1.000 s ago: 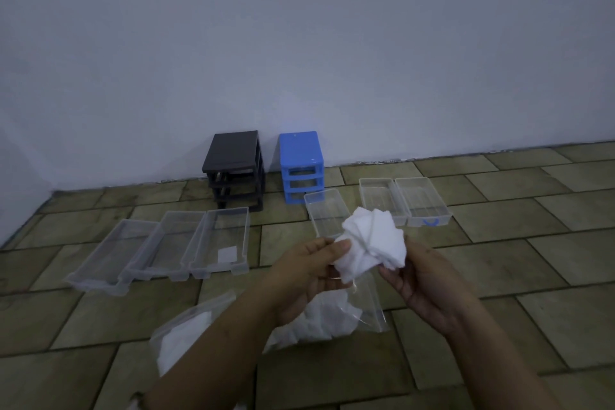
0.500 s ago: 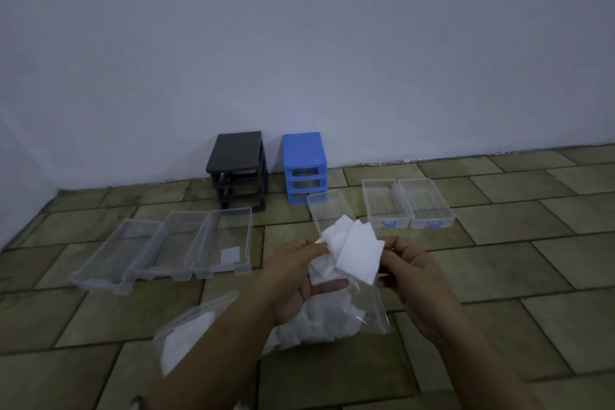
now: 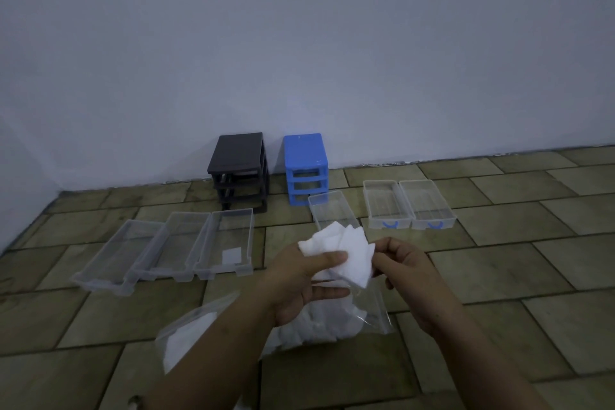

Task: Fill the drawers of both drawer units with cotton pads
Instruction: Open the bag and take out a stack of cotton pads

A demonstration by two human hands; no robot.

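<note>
With your left hand (image 3: 299, 271) gripping the cotton pads (image 3: 342, 255) and your right hand (image 3: 404, 261) pinching their edge, peel off a few and lay them flat in the drawer (image 3: 327, 210) at 12 o'clock.

The cotton pads (image 3: 346, 255) look soft, matt and fluffy white, and the bag (image 3: 369, 313) under them is thin, crinkly clear plastic with a bit of shine. Both units are hard, smooth plastic, one black (image 3: 239, 170) and one bright blue (image 3: 305, 167), and the loose drawers (image 3: 392, 206) are see-through glossy plastic. The floor (image 3: 499, 270) is dull, rough-looking stone tile, and the wall (image 3: 299, 43) is flat matt paint.
</note>
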